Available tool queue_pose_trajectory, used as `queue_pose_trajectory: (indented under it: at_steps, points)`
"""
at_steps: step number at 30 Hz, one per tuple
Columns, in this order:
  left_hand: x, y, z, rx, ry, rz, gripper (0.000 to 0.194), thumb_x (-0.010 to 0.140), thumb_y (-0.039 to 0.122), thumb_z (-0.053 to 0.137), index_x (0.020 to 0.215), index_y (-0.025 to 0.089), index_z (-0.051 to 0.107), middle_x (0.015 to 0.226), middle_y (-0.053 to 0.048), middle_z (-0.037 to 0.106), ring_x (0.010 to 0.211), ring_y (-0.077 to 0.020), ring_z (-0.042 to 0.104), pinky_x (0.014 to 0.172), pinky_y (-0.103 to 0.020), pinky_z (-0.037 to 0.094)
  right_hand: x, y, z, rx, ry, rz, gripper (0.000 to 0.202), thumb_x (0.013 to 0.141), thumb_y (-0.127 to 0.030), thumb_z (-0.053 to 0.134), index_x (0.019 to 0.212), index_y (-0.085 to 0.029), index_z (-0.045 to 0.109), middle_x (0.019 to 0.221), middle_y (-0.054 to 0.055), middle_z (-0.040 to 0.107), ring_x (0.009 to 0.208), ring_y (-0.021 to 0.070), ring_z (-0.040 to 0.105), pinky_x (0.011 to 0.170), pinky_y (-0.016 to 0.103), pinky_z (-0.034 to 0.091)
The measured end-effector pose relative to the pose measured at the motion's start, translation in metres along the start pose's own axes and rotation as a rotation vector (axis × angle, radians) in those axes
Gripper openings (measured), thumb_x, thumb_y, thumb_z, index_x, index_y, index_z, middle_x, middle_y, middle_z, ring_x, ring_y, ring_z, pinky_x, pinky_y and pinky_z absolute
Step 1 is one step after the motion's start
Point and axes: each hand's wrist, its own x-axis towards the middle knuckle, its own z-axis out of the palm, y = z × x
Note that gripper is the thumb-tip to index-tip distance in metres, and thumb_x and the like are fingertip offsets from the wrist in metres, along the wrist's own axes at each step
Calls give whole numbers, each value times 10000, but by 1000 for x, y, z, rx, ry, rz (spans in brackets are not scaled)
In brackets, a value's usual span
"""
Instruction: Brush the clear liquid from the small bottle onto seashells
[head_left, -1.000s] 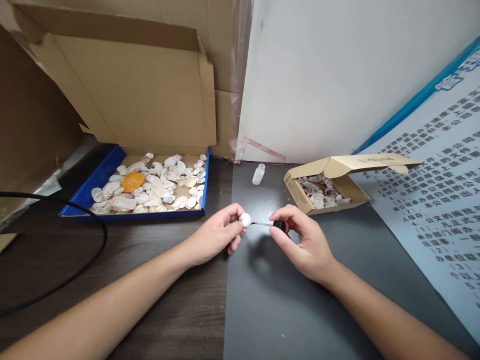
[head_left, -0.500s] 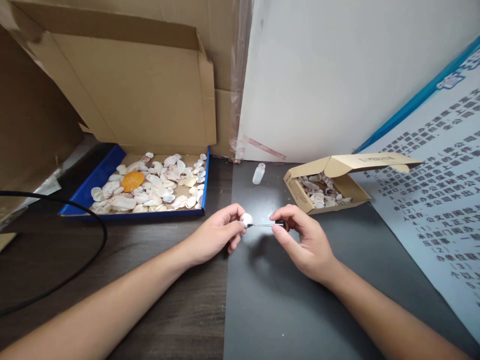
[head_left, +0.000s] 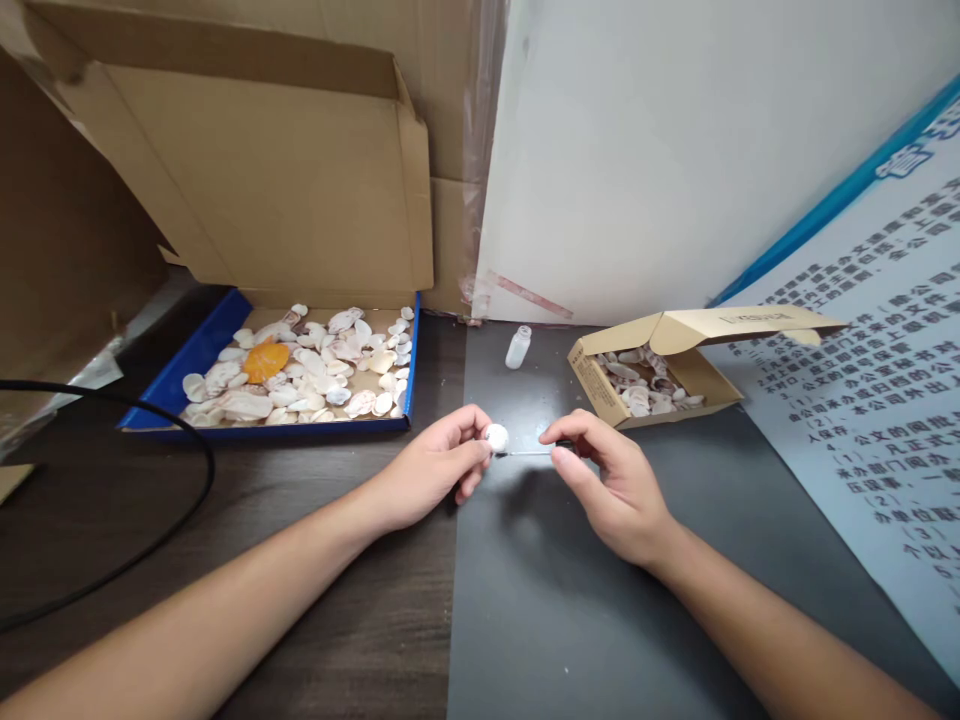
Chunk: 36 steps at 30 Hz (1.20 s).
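Note:
Pinched at the fingertips of my left hand [head_left: 442,462] is a small, round, white shell [head_left: 498,438]. My right hand [head_left: 616,485] grips the dark cap of a thin applicator brush [head_left: 529,454] between thumb and fingers; the cap is mostly covered by them. The thin stem points left, and its tip lies at the lower edge of the shell; contact is too fine to tell. Beyond both hands, a small frosted bottle [head_left: 517,348] stands uncapped on the dark grey mat [head_left: 555,620].
To the left, a blue-edged cardboard box [head_left: 262,432] with its lid raised holds many pale shells and an orange one [head_left: 265,361]. A smaller tan box [head_left: 600,392] of shells sits at right beside a printed sheet [head_left: 862,400]. A black cable [head_left: 202,500] loops at far left.
The shell has shifted slightly right and shows more of its white face. My right fingers now cover more of the brush's cap, and the dark brush tip shows less.

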Motion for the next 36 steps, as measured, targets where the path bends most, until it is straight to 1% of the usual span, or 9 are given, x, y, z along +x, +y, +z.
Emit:
queue_pose_trajectory:
  at_steps: [2,7,11,15,20,25,28,31,36]
  points:
    - [0,0,0,1,-2,0,183,854,338,572,870,196,458,619,89,477,466,-47,423,472,-184,340,0,0,0,14,-4,-2,109,978,-189,504,974,-229,605,826,-10,603,658,118,538,619,245,448]
    - [0,1,0,-5,-1,-5,180,844,334,573,862,199,456,616,87,483,466,-49,419,473,-186,345,1,2,1,-7,18,21,53,940,-197,576,976,-226,603,805,-15,570,648,123,527,614,252,449]
    - [-1,2,1,-4,1,-6,174,838,329,571,854,198,458,612,88,481,463,-48,418,476,-187,347,1,1,1,1,31,29,91,969,-205,518,987,-226,605,770,-17,580,629,126,524,604,254,447]
    - [-1,3,2,-6,6,-9,183,840,341,571,850,199,456,612,86,482,461,-50,416,469,-189,343,1,0,1,-39,63,49,52,923,-211,601,973,-218,609,752,-23,543,591,121,495,578,257,439]
    - [-1,3,2,-6,11,-17,180,840,342,568,852,202,454,616,88,471,467,-54,421,477,-192,353,0,-1,1,-10,69,52,78,957,-217,532,980,-221,606,738,-19,550,597,128,504,559,257,427]
    - [-1,3,1,-11,7,-15,178,837,338,571,849,201,459,624,84,478,466,-54,419,474,-192,347,1,-1,1,-46,77,51,53,912,-200,607,961,-219,607,738,-29,531,582,116,484,565,251,431]
    - [-2,3,1,-11,5,-21,178,839,341,575,852,203,462,615,86,472,465,-57,414,472,-194,345,1,-1,1,-23,87,60,50,940,-209,563,967,-220,603,735,-26,537,591,120,490,562,250,428]
    - [-2,3,1,-7,2,-22,167,846,332,567,853,204,460,605,88,464,469,-60,419,478,-194,348,1,-1,0,10,72,56,80,968,-219,521,984,-224,600,730,-26,546,594,123,502,565,252,431]
    - [-1,4,2,-9,6,-19,188,854,352,575,848,201,462,644,77,482,478,-58,428,477,-196,354,0,0,1,-25,66,51,59,919,-215,601,978,-222,601,751,-20,558,599,127,514,586,264,452]
